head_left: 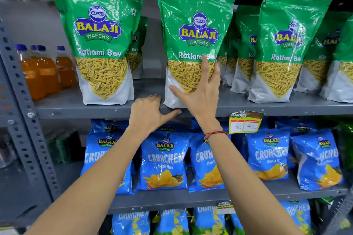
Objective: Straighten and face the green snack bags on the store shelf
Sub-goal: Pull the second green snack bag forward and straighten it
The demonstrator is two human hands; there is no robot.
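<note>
Shelving of grey perforated steel fills the view, and the upper shelf (248,104) carries the green snack bags in a row along its front edge. Largest of these is the left green bag (99,44), upright and facing out near the left end. Next to it stands the middle green bag (193,30), its base right at the front edge and its top leaning slightly left. A third front bag (286,47) stands further right, tilted, with more green bags crowded behind it toward the right end.

The right hand (200,89) lies flat and spread against the lower front of the middle bag, fingers apart, pressing and not clamped. The left hand (150,112) rests on the front edge beside that bag's lower left corner, thumb along the lip, fingers curled loosely on nothing.

Likely trouble: the middle bag sits so close to the edge that an uneven push could tip it forward off the shelf, or knock it into its neighbours.

Each green bag shows yellow sev through a clear lower window. Orange drink bottles (45,70) stand at the left end; blue Crunchex bags (164,162) fill the shelf below.
</note>
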